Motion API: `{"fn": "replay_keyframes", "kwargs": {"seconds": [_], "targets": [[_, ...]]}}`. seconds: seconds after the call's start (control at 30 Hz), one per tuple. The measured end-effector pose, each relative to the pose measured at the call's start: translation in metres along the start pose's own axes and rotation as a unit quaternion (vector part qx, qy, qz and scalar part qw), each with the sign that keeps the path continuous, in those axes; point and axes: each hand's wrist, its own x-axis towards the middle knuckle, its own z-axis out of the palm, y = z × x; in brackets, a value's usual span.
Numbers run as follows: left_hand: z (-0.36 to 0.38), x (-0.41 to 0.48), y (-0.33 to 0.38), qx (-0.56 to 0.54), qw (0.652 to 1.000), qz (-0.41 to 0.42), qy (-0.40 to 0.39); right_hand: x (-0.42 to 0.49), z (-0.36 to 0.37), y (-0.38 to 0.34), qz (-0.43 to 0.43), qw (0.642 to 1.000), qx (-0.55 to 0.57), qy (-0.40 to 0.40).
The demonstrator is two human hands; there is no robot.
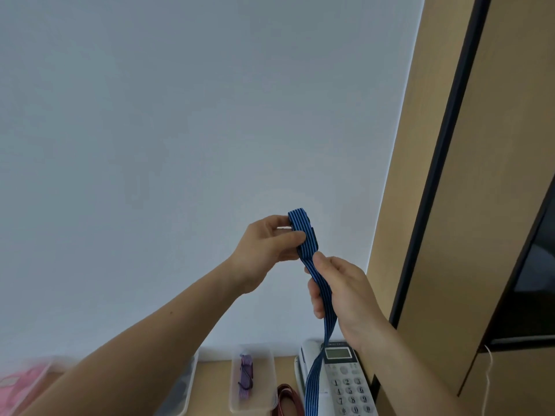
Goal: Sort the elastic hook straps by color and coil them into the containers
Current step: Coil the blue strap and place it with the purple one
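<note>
Both hands are raised in front of a pale wall, low in the view at about 5 o'clock. The left hand [261, 250] grips the coiled end of the blue strap [303, 223], a dark-and-light-blue striped elastic. Its thumb presses across the front of the loop and its fingers are curled behind it. At 4 o'clock of that hand and just beside it, the right hand [348, 292] pinches the same strap below the coil. The thumb tip sits on the band's upper face, and the fingers are folded around the length running through the palm. From there the loose tail hangs straight down toward 6 o'clock and crosses the front of a white telephone [350, 388] on the tabletop [213, 382]. At 9 o'clock of the telephone lies a red strap [286, 399], and further that way a clear container [265, 385] holds a folded purple strap [246, 376]. A second container [192, 370] stands near it at 9 o'clock, partly hidden by the left forearm. Its contents are dark and too blurred to name.
</note>
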Motion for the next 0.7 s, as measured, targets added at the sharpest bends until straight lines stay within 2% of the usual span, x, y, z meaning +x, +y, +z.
{"fn": "replay_keyframes", "kwargs": {"seconds": [0.1,0.17,0.3,0.43,0.53,0.57,0.7], "targets": [[0.005,-0.004,-0.008,0.085,0.995,0.049,0.02,-0.002,0.0,0.005,0.011,1.0,0.01,0.01],[0.008,-0.008,-0.014,0.184,0.977,0.106,0.025,-0.002,0.0,0.006,0.018,1.0,0.021,0.009],[0.007,-0.013,-0.031,0.371,0.888,0.271,0.016,-0.001,-0.002,0.007,0.014,0.999,0.019,0.023],[0.001,-0.014,-0.038,0.453,0.816,0.359,-0.001,-0.003,-0.004,0.012,0.015,0.999,0.026,0.019],[-0.001,-0.013,-0.046,0.513,0.745,0.427,-0.01,-0.005,-0.003,0.015,0.019,0.999,0.029,0.008],[-0.002,-0.013,-0.049,0.524,0.73,0.438,-0.01,-0.006,-0.003,0.017,0.02,0.999,0.033,0.009],[-0.007,-0.014,-0.061,0.545,0.71,0.446,-0.024,-0.007,-0.003,0.026,0.03,0.999,0.036,0.01]]}}
